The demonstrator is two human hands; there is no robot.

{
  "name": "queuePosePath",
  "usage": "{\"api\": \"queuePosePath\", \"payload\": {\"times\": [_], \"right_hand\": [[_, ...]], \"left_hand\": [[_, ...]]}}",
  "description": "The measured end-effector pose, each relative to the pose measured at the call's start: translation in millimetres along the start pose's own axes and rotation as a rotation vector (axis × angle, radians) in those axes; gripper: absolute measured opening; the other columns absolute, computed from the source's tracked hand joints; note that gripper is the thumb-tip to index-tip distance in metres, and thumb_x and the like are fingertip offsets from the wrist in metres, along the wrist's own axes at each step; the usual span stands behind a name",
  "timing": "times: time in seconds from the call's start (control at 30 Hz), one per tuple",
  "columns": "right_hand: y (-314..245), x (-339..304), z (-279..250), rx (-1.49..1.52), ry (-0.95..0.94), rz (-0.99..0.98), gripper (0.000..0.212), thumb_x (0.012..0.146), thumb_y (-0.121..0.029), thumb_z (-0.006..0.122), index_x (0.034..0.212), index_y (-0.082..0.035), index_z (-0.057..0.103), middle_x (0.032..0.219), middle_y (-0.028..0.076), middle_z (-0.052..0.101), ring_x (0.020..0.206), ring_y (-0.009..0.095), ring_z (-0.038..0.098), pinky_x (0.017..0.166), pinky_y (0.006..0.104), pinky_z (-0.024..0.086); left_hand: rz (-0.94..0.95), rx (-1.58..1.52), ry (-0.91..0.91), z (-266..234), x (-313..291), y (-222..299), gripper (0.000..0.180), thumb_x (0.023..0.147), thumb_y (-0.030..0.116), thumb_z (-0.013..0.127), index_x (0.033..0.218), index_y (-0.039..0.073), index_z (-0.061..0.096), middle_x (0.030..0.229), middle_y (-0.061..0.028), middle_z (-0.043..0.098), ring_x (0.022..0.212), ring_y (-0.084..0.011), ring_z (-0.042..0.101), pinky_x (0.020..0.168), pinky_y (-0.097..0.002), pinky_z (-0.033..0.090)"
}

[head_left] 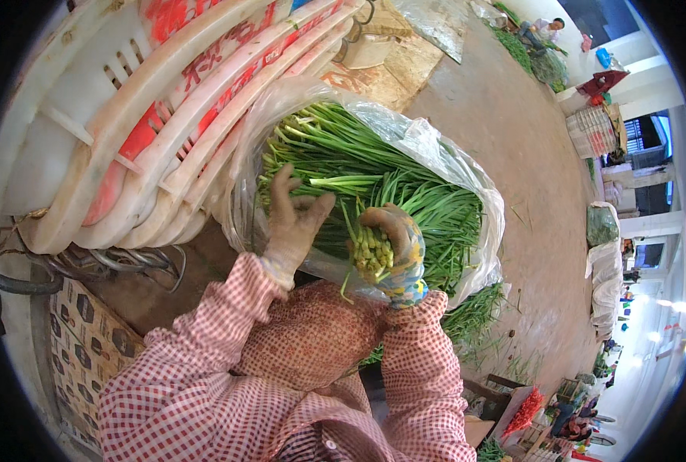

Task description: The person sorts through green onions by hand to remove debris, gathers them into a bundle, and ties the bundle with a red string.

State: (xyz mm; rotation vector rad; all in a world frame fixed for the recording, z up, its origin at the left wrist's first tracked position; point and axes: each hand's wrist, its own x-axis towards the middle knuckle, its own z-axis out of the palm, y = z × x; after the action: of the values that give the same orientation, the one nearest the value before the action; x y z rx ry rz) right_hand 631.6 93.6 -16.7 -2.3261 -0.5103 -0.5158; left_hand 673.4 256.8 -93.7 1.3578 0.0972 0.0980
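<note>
My right hand, in a blue and yellow patterned glove with a brown palm, is closed round a small bunch of garlic chives, its pale stem ends facing me. Close by on the left, my left hand wears a brownish work glove; its fingers are apart and bent, with nothing seen in them. Both hands are over the near side of a large clear plastic bag, which stands open in front of me. Long green chives fill the bag, many with pale stems at the left.
Stacked white plastic crates with red markings rise at the left, above a bent metal frame. A printed cardboard box lies below. Loose greens lie right of the bag. Another person sits by greens far off.
</note>
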Motion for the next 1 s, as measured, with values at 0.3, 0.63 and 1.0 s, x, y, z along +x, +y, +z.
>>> {"api": "queuePosePath", "payload": {"times": [0.3, 0.63, 1.0], "right_hand": [[-35, 22, -2, -0.180, -0.174, 0.167, 0.082, 0.055, -0.031, 0.082, 0.130, -0.011, 0.054, 0.105, 0.016, 0.062, 0.102, 0.037, 0.059, 0.093, 0.0469, 0.044], [3, 10, -27, -0.022, 0.173, -0.122, 0.057, 0.062, -0.022, 0.078, 0.115, -0.007, 0.062, 0.101, 0.014, 0.065, 0.091, 0.033, 0.065, 0.083, 0.0455, 0.050], [16, -52, -84, 0.702, 0.913, 0.122, 0.044, 0.086, -0.013, 0.072, 0.125, -0.007, 0.054, 0.117, 0.013, 0.063, 0.112, 0.028, 0.060, 0.100, 0.0464, 0.048]], "left_hand": [[0.357, 0.291, -0.178, 4, -12, 49, 0.011, 0.093, 0.011, 0.061, 0.101, 0.004, 0.061, 0.085, -0.0129, 0.063, 0.075, -0.0267, 0.062, 0.069, -0.0369, 0.049], [0.160, -0.330, -0.519, 32, -40, 67, 0.054, 0.087, 0.027, 0.070, 0.128, 0.002, 0.044, 0.112, -0.0147, 0.060, 0.096, -0.0201, 0.061, 0.089, -0.0359, 0.050], [0.494, 1.507, -0.621, 81, 58, -55, 0.068, 0.093, 0.057, 0.044, 0.152, 0.028, 0.027, 0.162, -0.0123, 0.009, 0.148, -0.0386, 0.004, 0.114, -0.0602, -0.002]]}}
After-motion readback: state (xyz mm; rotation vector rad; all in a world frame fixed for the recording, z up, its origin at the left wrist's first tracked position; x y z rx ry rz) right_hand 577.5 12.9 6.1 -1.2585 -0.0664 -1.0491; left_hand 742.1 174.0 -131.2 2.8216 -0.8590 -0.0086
